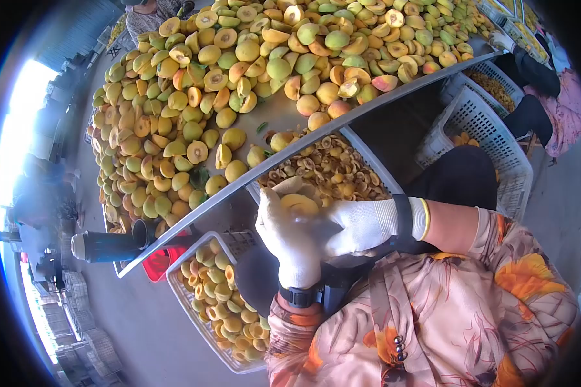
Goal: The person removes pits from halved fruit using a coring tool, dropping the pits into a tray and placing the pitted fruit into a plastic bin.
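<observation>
Gloved hands close around a peach (300, 204) on the near side of the bench (279, 109).
The left hand (289, 248) clasps the peach, fingers curled round it; the right hand (366, 226) is partly closed beside it, blurred, and whether it grips anything I cannot tell. The step in hand looks like close two-handed work on one fruit; the next move calls for a firm left grip. At the bench's near edge sits a crate of fruit scraps (372, 158).

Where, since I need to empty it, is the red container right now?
The red container shows in the head view, on the person's left, by the table's metal edge and beside the white crate of fruit halves.
</observation>
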Motion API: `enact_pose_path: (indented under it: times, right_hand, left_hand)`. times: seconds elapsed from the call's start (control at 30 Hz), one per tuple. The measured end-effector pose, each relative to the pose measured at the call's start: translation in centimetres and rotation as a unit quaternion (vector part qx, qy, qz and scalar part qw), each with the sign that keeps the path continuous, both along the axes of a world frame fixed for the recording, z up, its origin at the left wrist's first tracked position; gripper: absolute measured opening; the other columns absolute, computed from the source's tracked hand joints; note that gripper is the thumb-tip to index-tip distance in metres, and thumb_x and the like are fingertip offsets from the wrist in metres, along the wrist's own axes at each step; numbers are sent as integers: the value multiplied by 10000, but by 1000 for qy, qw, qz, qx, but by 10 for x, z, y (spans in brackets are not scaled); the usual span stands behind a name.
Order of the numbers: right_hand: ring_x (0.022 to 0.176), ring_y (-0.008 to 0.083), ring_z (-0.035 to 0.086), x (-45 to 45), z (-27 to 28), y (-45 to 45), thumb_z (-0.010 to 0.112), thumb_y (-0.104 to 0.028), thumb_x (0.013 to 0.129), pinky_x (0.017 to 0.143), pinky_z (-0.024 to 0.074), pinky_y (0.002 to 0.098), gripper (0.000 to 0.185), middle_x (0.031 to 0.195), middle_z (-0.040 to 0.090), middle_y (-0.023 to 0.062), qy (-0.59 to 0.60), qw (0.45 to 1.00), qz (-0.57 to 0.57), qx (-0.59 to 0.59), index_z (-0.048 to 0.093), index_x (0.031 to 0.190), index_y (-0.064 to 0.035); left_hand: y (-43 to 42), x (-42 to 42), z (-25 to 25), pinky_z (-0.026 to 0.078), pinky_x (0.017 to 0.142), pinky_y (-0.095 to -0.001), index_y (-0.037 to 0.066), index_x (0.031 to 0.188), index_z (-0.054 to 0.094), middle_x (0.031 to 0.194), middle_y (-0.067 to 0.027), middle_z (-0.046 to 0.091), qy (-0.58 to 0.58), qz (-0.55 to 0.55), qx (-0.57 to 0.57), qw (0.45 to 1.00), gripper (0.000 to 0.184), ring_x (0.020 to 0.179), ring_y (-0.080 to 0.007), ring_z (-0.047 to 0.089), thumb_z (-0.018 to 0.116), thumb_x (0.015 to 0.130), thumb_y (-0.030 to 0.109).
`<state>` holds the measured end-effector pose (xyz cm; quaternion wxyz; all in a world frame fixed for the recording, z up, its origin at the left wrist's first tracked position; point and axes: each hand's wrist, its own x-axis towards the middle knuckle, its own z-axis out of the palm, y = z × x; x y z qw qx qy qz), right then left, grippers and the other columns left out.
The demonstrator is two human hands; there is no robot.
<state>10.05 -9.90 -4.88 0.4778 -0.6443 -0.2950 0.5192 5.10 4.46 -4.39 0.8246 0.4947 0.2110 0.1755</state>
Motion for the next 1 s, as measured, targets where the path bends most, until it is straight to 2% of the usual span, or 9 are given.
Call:
enact_pose_path:
  times: [0.07, 0.17, 0.23, 0.43, 0.57, 0.7, 0.87, 0.97, 1.0]
  right_hand:
    - [617, 215, 647, -1, -15, 8, 589, -157, 908, 561, 517, 345, 189, 722, 655, 120, -180, 968, -55, 168, 658, 947, 14]
    - [468, 143, 563, 1, -9, 5, 616, -182, 887, 420, 444, 297, 190, 637, 587, 63, -161, 975, -51, 143, 644, 926, 2]
    - [478, 143, 569, 6, 43, -5, 631, -189, 884, 429, 440, 298, 182, 636, 586, 58, 1, 997, -1, -75, 640, 913, -9]
    - [433, 94, 446, 2, 33, -18, 636, -175, 881, 390, 360, 264, 125, 592, 505, 3, 225, 974, 37, -14, 591, 868, -58]
    - [381, 73, 340, -6, 28, -27, 623, -116, 875, 337, 288, 253, 136, 527, 379, -18, 446, 888, 61, 94, 535, 863, -13]
    - [356, 82, 344, -17, 13, -29, 649, -94, 867, 316, 285, 251, 182, 495, 365, -6, 524, 824, 98, 192, 507, 848, 18]
    - [374, 102, 409, -15, 28, -36, 699, -102, 864, 352, 325, 265, 200, 536, 478, 44, 361, 919, 85, 131, 564, 886, 43]
    - [428, 80, 456, -23, 33, -35, 687, -119, 879, 399, 354, 247, 117, 592, 527, -6, 149, 989, -8, -3, 616, 924, -38]
    - [437, 76, 461, -27, 33, -33, 684, -122, 886, 411, 362, 246, 108, 602, 529, -17, 131, 990, -39, -23, 619, 932, -49]
  left_hand:
    - [2, -1, 2, 503, 657, -257, -37, 997, 713, 830, -126, 721, -15, -10, 78, 997, 516, 683, -164, 643, 515, 1053, 435]
    - [5, -3, 2, 501, 631, -247, -40, 990, 719, 839, -124, 726, -26, -35, 128, 991, 500, 688, -152, 651, 543, 1039, 426]
    - [8, -4, 3, 501, 625, -233, -30, 1013, 727, 855, -93, 725, -31, -81, 121, 989, 490, 699, -116, 638, 565, 1025, 432]
    - [6, -4, 13, 524, 620, -309, -53, 923, 694, 783, -162, 700, -102, -184, 90, 973, 526, 663, -214, 662, 526, 1013, 437]
    - [1, -4, 16, 520, 626, -329, -43, 905, 674, 794, -168, 682, -142, -208, 93, 963, 547, 661, -226, 642, 481, 1033, 453]
    - [-14, -14, 25, 545, 699, -317, -31, 1050, 665, 856, -139, 696, -108, -187, -130, 968, 547, 722, -215, 664, 450, 1063, 473]
    - [13, -44, 23, 580, 751, -298, -26, 1084, 657, 874, -111, 710, -67, -36, 122, 990, 544, 761, -167, 685, 287, 1131, 370]
    - [70, -90, 15, 584, 756, -337, -47, 1093, 662, 913, -152, 712, -80, 22, -57, 995, 607, 811, -215, 689, 373, 1095, 487]
    - [90, -109, 9, 588, 750, -361, -57, 1109, 659, 914, -169, 706, -83, 54, -10, 995, 654, 819, -237, 685, 400, 1071, 543]
